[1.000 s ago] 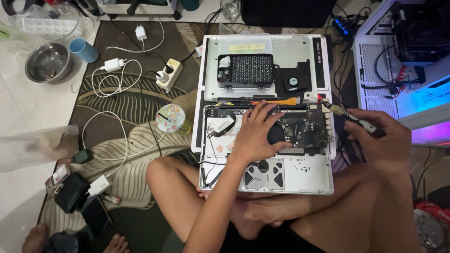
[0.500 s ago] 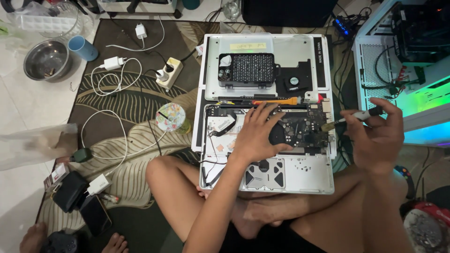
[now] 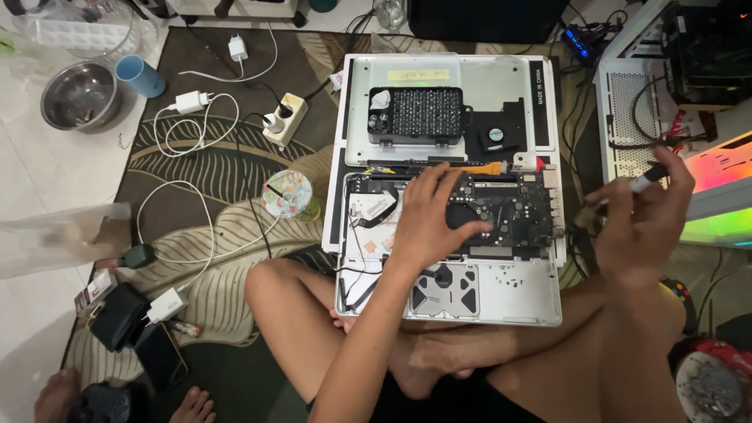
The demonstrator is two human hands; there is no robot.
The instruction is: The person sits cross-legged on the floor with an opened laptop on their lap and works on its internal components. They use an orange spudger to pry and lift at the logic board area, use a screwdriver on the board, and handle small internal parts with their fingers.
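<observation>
**Hands over the opened laptop**

Both hands are at work above the opened silver laptop body point(image 3: 517, 294), which lies bottom-up across my crossed legs. My left hand point(image 3: 435, 223) rests flat on the dark circuit board point(image 3: 513, 210) inside it, fingers spread wide, holding nothing. My right hand point(image 3: 638, 215) is lifted beside the right edge of the laptop, apart from it, and its fingers are closed around a thin screwdriver with a white and black handle point(image 3: 648, 178); the tip is blurred, so I cannot tell where it points.

Behind the board, on the removed silver bottom cover point(image 3: 540, 98), stand a grey plastic case full of small screwdriver bits point(image 3: 419, 116) and a small black fan point(image 3: 496, 135). An orange flat tool point(image 3: 479, 167) lies along the top edge of the laptop body, just beyond my left fingertips.

On the patterned rug to my left are a round colourful lid point(image 3: 287, 194), a beige power strip point(image 3: 283, 119) with white chargers and cables, a blue cup point(image 3: 141, 76) and a steel bowl point(image 3: 80, 95). To my right stands a white computer tower point(image 3: 638, 110) with coloured light. Somebody's bare feet point(image 3: 192, 406) show at the lower left.
</observation>
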